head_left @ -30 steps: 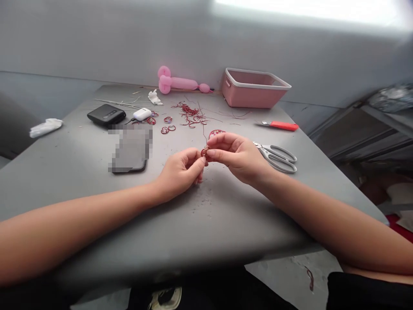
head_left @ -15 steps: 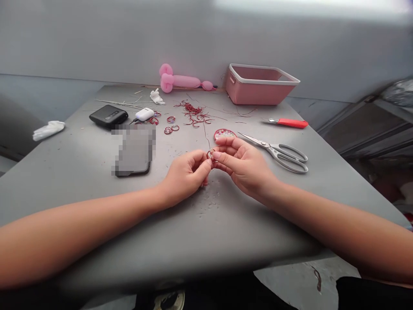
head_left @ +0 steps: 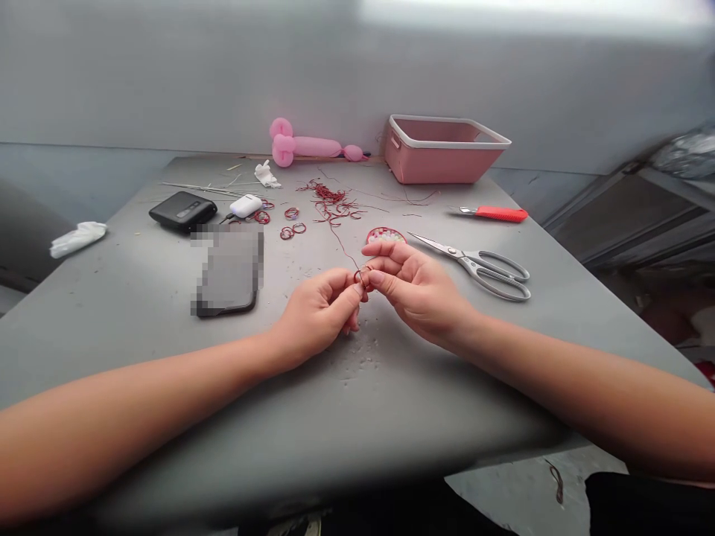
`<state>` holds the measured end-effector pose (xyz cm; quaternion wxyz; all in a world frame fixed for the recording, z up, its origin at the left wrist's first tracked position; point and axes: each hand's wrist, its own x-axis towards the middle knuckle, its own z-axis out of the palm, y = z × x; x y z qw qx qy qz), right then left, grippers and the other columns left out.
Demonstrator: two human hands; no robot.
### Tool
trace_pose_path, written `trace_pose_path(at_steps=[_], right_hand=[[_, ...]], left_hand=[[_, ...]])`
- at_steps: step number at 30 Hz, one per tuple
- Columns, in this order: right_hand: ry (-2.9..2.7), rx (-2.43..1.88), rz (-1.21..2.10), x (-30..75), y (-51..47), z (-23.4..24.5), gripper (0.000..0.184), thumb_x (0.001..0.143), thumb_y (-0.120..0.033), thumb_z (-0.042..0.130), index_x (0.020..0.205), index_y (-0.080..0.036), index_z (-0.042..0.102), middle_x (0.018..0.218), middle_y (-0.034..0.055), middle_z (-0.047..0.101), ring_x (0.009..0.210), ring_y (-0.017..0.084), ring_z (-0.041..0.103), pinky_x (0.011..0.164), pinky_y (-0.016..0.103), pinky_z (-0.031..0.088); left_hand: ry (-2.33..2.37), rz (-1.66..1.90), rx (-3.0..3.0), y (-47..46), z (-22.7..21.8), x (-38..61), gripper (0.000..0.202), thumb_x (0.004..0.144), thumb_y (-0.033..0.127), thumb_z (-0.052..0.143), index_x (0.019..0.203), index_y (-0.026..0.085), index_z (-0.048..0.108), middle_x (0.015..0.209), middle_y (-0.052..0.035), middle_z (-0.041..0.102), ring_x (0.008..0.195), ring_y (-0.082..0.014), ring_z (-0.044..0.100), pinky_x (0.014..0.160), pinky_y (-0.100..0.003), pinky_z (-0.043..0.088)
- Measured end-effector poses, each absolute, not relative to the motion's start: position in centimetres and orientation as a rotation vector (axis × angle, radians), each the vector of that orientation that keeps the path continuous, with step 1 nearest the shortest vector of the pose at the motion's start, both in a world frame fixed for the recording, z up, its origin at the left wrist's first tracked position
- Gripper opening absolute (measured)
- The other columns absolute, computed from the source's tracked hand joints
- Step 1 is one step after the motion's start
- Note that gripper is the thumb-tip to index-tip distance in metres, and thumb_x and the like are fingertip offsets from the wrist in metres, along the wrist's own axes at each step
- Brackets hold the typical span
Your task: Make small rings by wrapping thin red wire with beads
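Both of my hands meet over the middle of the grey table. My left hand [head_left: 319, 307] pinches a small ring of dark red cord [head_left: 359, 276] between thumb and forefinger. On the ring's other side, the thumb and a finger of my right hand [head_left: 420, 292] close on the same cord. A thin loose end [head_left: 343, 249] runs up from it across the tabletop. Just past my right fingertips sits a round red-rimmed dish [head_left: 385, 236] of pale beads, partly covered by them. Scissors [head_left: 480, 268] lie to the right with blades partly apart.
Cut red cord pieces [head_left: 331, 195] and several finished-looking rings [head_left: 292, 214] lie farther back. A phone [head_left: 232, 272], black box [head_left: 182, 211] and white earbud case [head_left: 245, 205] are left. A red-handled cutter [head_left: 500, 214], pink bin [head_left: 441, 162] and pink balloon [head_left: 313, 147] lie beyond.
The loose cord end now leans farther to the left from my fingers. My hands keep their pinch on the ring, with slight finger movement. The view has shifted a little.
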<state>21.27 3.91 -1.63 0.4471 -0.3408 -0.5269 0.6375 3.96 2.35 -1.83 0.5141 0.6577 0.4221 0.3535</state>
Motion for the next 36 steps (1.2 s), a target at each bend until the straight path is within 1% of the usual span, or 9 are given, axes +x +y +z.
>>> trace_pose_path(at_steps=[5, 8, 11, 13, 18, 23, 28, 31, 36], right_hand=[[-1.476, -0.847, 1.485, 21.4, 4.0, -1.6, 0.027, 0.085, -0.031, 0.068, 0.105, -0.021, 0.052, 0.085, -0.0005, 0.063, 0.081, 0.013, 0.063, 0.079, 0.031, 0.051], [-1.624, -0.953, 1.036, 21.3, 3.6, -1.6, 0.018, 0.085, -0.027, 0.066, 0.098, -0.023, 0.054, 0.098, 0.0044, 0.06, 0.096, 0.017, 0.06, 0.085, 0.036, 0.052], [-1.841, -0.941, 0.49, 21.3, 3.1, -1.7, 0.004, 0.085, -0.02, 0.063, 0.088, -0.022, 0.062, 0.103, 0.0079, 0.057, 0.109, 0.022, 0.056, 0.095, 0.043, 0.049], [-1.915, -0.901, 0.301, 21.3, 2.8, -1.7, 0.007, 0.086, -0.018, 0.061, 0.086, -0.022, 0.067, 0.103, 0.0088, 0.057, 0.109, 0.023, 0.056, 0.099, 0.047, 0.047], [-1.92, -0.894, 0.482, 21.4, 2.7, -1.9, 0.01, 0.085, -0.02, 0.064, 0.092, -0.024, 0.071, 0.11, 0.0087, 0.055, 0.117, 0.024, 0.053, 0.106, 0.05, 0.042], [-1.851, -0.876, 0.633, 21.4, 3.2, -2.2, 0.007, 0.086, -0.019, 0.062, 0.086, -0.022, 0.068, 0.105, 0.0076, 0.055, 0.112, 0.022, 0.053, 0.105, 0.049, 0.04], [-1.936, -0.798, 0.665, 21.6, 3.3, -1.7, 0.008, 0.086, -0.023, 0.059, 0.081, -0.022, 0.065, 0.097, 0.0061, 0.05, 0.103, 0.021, 0.052, 0.101, 0.047, 0.041], [-2.058, -0.707, 0.592, 21.9, 3.1, -1.3, 0.008, 0.084, -0.027, 0.06, 0.079, -0.023, 0.066, 0.098, 0.0063, 0.046, 0.104, 0.022, 0.051, 0.101, 0.047, 0.041], [-2.185, -0.625, 0.162, 22.6, 3.3, -1.3, 0.009, 0.079, -0.028, 0.063, 0.079, -0.028, 0.072, 0.103, 0.0076, 0.049, 0.105, 0.025, 0.05, 0.101, 0.051, 0.039]], left_hand=[[1.041, 0.843, 1.597, 2.4, -1.7, 4.1, 0.024, 0.092, 0.028, 0.048, 0.07, 0.019, 0.047, 0.054, 0.0063, 0.049, 0.053, -0.0089, 0.052, 0.056, -0.021, 0.042], [1.093, 0.891, 1.6, 2.3, -1.9, 4.1, 0.025, 0.093, 0.031, 0.048, 0.07, 0.02, 0.045, 0.055, 0.007, 0.044, 0.054, -0.0089, 0.049, 0.059, -0.022, 0.045], [1.101, 0.931, 1.629, 2.1, -2.1, 4.1, 0.026, 0.094, 0.035, 0.048, 0.072, 0.02, 0.046, 0.057, 0.0069, 0.043, 0.055, -0.0092, 0.047, 0.063, -0.024, 0.047], [1.124, 0.938, 1.71, 1.9, -2.2, 4.1, 0.024, 0.093, 0.034, 0.048, 0.073, 0.02, 0.047, 0.059, 0.0057, 0.046, 0.058, -0.0104, 0.05, 0.063, -0.024, 0.046], [1.191, 0.945, 1.849, 1.7, -1.8, 4.1, 0.021, 0.091, 0.029, 0.047, 0.072, 0.02, 0.047, 0.058, 0.004, 0.049, 0.064, -0.0139, 0.057, 0.061, -0.025, 0.042], [1.147, 0.936, 1.805, 1.8, -1.5, 4.3, 0.022, 0.091, 0.027, 0.046, 0.07, 0.02, 0.046, 0.059, 0.0043, 0.053, 0.056, -0.0105, 0.051, 0.058, -0.023, 0.04], [1.101, 0.928, 1.694, 1.9, -1.5, 4.3, 0.024, 0.092, 0.03, 0.048, 0.07, 0.019, 0.048, 0.062, 0.0033, 0.054, 0.058, -0.0101, 0.048, 0.059, -0.023, 0.04], [1.084, 0.924, 1.657, 2.1, -1.5, 4.3, 0.025, 0.092, 0.029, 0.049, 0.069, 0.019, 0.047, 0.063, 0.0039, 0.053, 0.058, -0.0095, 0.047, 0.058, -0.022, 0.038], [1.004, 0.964, 1.475, 2.5, -1.6, 4.2, 0.021, 0.093, 0.028, 0.05, 0.074, 0.019, 0.051, 0.063, 0.0049, 0.053, 0.061, -0.009, 0.05, 0.062, -0.022, 0.04]])
